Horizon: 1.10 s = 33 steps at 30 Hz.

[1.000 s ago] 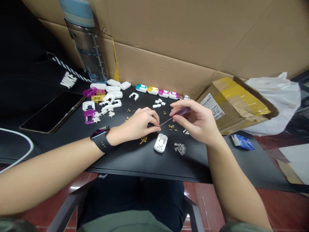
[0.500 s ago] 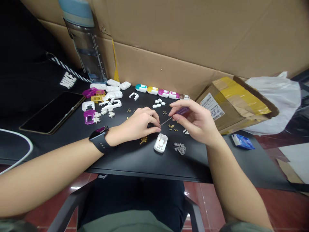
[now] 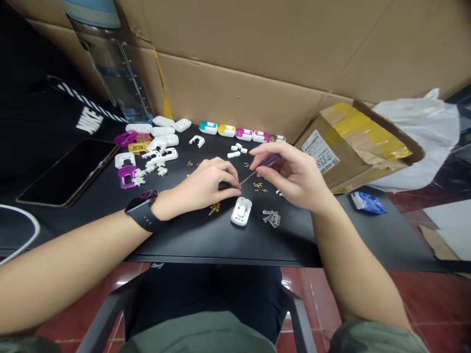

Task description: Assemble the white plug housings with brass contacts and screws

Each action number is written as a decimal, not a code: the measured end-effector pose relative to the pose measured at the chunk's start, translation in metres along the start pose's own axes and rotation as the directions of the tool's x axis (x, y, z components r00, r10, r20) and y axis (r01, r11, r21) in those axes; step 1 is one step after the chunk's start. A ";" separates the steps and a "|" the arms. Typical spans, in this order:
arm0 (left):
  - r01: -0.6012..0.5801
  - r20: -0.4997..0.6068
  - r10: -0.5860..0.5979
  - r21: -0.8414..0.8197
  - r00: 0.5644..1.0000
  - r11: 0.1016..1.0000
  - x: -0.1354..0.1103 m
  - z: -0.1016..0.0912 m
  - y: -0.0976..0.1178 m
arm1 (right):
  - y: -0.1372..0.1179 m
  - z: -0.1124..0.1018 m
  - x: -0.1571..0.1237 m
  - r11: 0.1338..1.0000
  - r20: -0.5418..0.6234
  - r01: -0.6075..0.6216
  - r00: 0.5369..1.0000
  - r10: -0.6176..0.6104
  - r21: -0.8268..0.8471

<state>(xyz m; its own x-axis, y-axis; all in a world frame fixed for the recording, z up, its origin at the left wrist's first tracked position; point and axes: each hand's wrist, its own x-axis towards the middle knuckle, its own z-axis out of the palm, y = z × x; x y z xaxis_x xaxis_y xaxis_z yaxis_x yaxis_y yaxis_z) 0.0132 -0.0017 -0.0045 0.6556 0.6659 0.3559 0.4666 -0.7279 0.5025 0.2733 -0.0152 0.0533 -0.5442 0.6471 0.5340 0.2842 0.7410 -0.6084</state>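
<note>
My right hand (image 3: 290,171) grips a screwdriver (image 3: 270,161) by its purple handle, and the thin shaft slants down to the left. At the shaft's tip, my left hand (image 3: 211,184) has thumb and forefinger pinched together; what is between them is too small to make out. Just below the fingertips, a white plastic shell (image 3: 241,212) lies on the black table, with a small white piece inside it. Clear plastic pieces (image 3: 272,218) lie to its right. Brass-coloured screws (image 3: 258,187) are scattered under the screwdriver, and gold metal parts (image 3: 214,209) sit below my left hand.
Finished-looking coloured casings (image 3: 226,130) stand in a row at the back. White, purple and yellow shell parts (image 3: 127,176) are piled at the left, near a phone (image 3: 69,171) and a water bottle (image 3: 117,73). A cardboard box (image 3: 353,147) and blue packet (image 3: 368,203) are at the right.
The whole view has shifted slightly, so everything appears a little higher and further left. Both hands keep the same pose around the screwdriver, and the white shell stays in place on the table.
</note>
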 end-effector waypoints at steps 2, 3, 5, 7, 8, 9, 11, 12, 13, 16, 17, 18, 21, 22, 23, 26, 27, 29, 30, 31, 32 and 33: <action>0.003 0.004 -0.003 -0.001 1.000 1.000 0.000 0.000 0.000 | -0.001 0.000 0.000 1.000 0.002 0.000 1.000 0.000 0.007; 0.010 0.006 -0.010 0.000 1.000 1.000 0.000 -0.001 0.000 | -0.001 0.000 0.000 1.000 0.005 -0.001 1.000 0.001 0.012; 0.023 0.008 -0.023 0.005 1.000 1.000 -0.001 -0.002 0.002 | -0.001 0.000 0.000 1.000 0.007 -0.002 1.000 0.002 0.020; 0.040 0.011 -0.040 0.018 0.999 0.999 -0.002 -0.004 0.004 | 0.000 0.000 0.000 1.000 0.003 -0.002 1.000 0.001 0.021; 0.050 0.007 -0.050 0.030 0.999 0.998 -0.002 -0.005 0.005 | 0.000 -0.001 0.000 1.000 -0.001 -0.002 1.000 0.002 0.018; 0.060 0.000 -0.060 0.042 0.998 0.997 -0.002 -0.007 0.007 | 0.001 -0.003 0.000 1.000 -0.005 -0.007 1.000 0.007 0.014; 0.068 -0.018 -0.067 0.063 0.998 0.996 -0.002 -0.010 0.010 | 0.001 -0.006 0.000 1.000 -0.006 -0.029 1.000 0.029 0.002; 0.058 -0.019 -0.057 0.068 0.998 0.996 -0.002 -0.011 0.011 | 0.000 -0.008 0.000 0.999 0.000 -0.044 0.999 0.044 -0.006; 0.035 -0.003 -0.035 0.064 0.999 0.997 -0.002 -0.013 0.013 | 0.000 -0.010 -0.001 0.998 0.010 -0.057 0.998 0.057 -0.013; -0.075 0.103 0.075 -0.007 0.992 0.997 -0.002 -0.014 0.014 | -0.003 -0.015 -0.001 0.997 0.040 -0.070 0.997 0.072 -0.032; -0.106 0.131 0.109 -0.035 0.985 0.994 -0.002 -0.014 0.014 | -0.004 -0.016 0.000 0.997 0.047 -0.067 0.997 0.069 -0.036; -0.127 0.147 0.134 -0.054 0.980 0.990 -0.002 -0.014 0.014 | -0.005 -0.017 0.000 0.997 0.051 -0.063 0.997 0.065 -0.037; -0.143 0.164 0.149 -0.047 0.975 0.989 -0.004 -0.010 0.011 | -0.006 -0.018 0.000 0.998 0.075 -0.052 0.996 0.054 -0.029; -0.140 0.173 0.144 -0.037 0.974 0.989 -0.004 -0.010 0.011 | -0.006 -0.017 0.000 0.999 0.084 -0.049 0.995 0.051 -0.025; -0.136 0.184 0.140 -0.030 0.973 0.990 -0.005 -0.009 0.010 | -0.006 -0.017 0.000 0.999 0.092 -0.045 0.995 0.046 -0.021; -0.131 0.216 0.133 -0.022 0.967 0.991 -0.005 -0.008 0.008 | -0.005 -0.017 0.000 1.000 0.113 -0.025 0.993 0.026 -0.007; -0.132 0.225 0.133 -0.021 0.965 0.991 -0.005 -0.008 0.007 | -0.005 -0.016 0.000 1.000 0.121 -0.020 0.992 0.020 -0.002; -0.139 0.231 0.141 -0.022 0.963 0.990 -0.005 -0.007 0.006 | -0.006 -0.016 0.000 1.000 0.137 -0.018 0.990 0.017 0.006; -0.144 0.231 0.145 -0.022 0.962 0.989 -0.005 -0.007 0.005 | -0.006 -0.015 0.000 1.000 0.143 -0.019 0.989 0.018 0.010; -0.149 0.230 0.150 -0.021 0.962 0.989 -0.005 -0.007 0.003 | -0.006 -0.015 0.000 1.000 0.149 -0.020 0.989 0.018 0.014; -0.153 0.230 0.153 -0.019 0.961 0.988 -0.004 -0.007 0.002 | -0.006 -0.015 0.000 1.000 0.152 -0.018 0.988 0.016 0.017; -0.157 0.230 0.156 -0.017 0.960 0.987 -0.004 -0.007 0.001 | -0.005 -0.015 0.000 1.000 0.156 -0.017 0.988 0.013 0.021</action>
<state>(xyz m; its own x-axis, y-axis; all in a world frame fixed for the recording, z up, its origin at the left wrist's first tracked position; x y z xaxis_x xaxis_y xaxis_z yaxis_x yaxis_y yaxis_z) 0.0071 -0.0045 0.0001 0.8394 0.4881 0.2390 0.3479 -0.8204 0.4538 0.2837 -0.0167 0.0650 -0.6568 0.6210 0.4277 0.2767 0.7261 -0.6295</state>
